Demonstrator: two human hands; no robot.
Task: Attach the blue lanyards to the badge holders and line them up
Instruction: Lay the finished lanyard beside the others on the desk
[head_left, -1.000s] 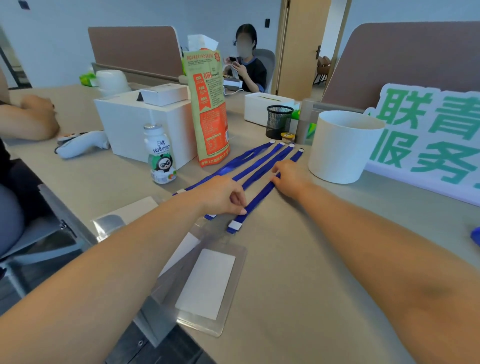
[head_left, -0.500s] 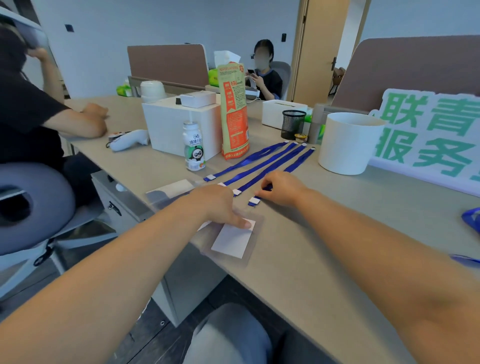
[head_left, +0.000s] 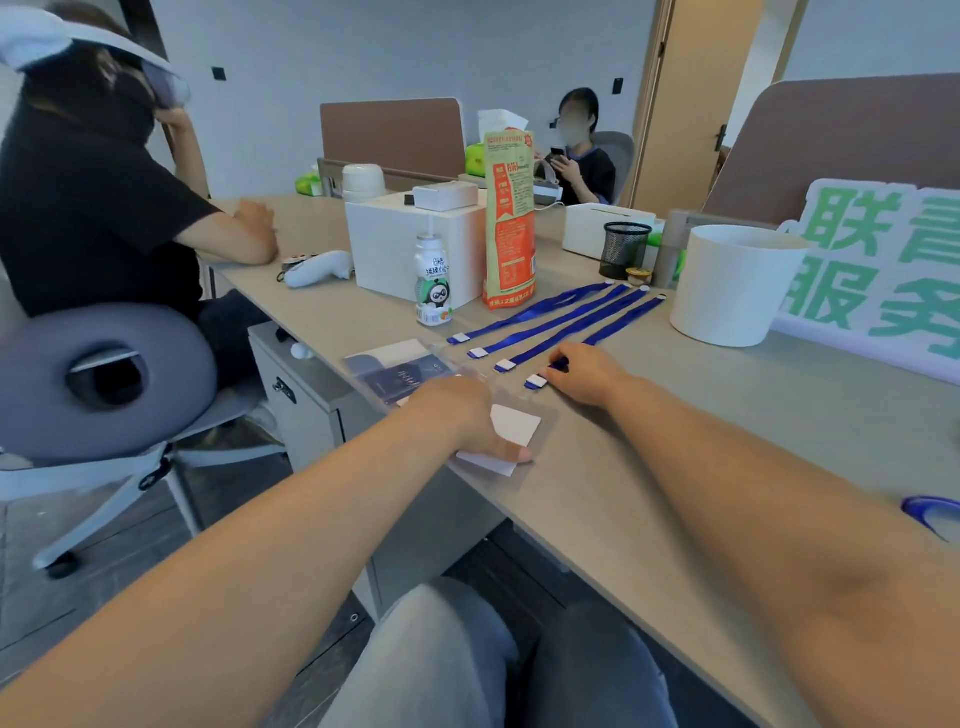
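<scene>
Several blue lanyards (head_left: 558, 317) lie side by side on the beige desk (head_left: 675, 467), their white clip ends pointing towards me. My right hand (head_left: 584, 371) rests on the rightmost lanyard (head_left: 618, 325) just behind its white end (head_left: 536, 383), fingers curled over the strap. My left hand (head_left: 467, 415) presses down with flat fingers on a clear badge holder (head_left: 519, 423) with a white card inside, near the desk's front edge. More clear badge holders (head_left: 400, 366) lie to the left of it.
A white bucket (head_left: 735, 283), a green-lettered sign (head_left: 878, 265), a tall orange bag (head_left: 510, 218), a small drink bottle (head_left: 434, 283), a white box (head_left: 410, 249) and a mesh cup (head_left: 623, 249) stand behind the lanyards. One person sits at the left, another at the far end.
My view pulled back and turned left. My left hand moved from the lanyards onto the badge holder. My right hand slid down the rightmost lanyard towards its white end.
</scene>
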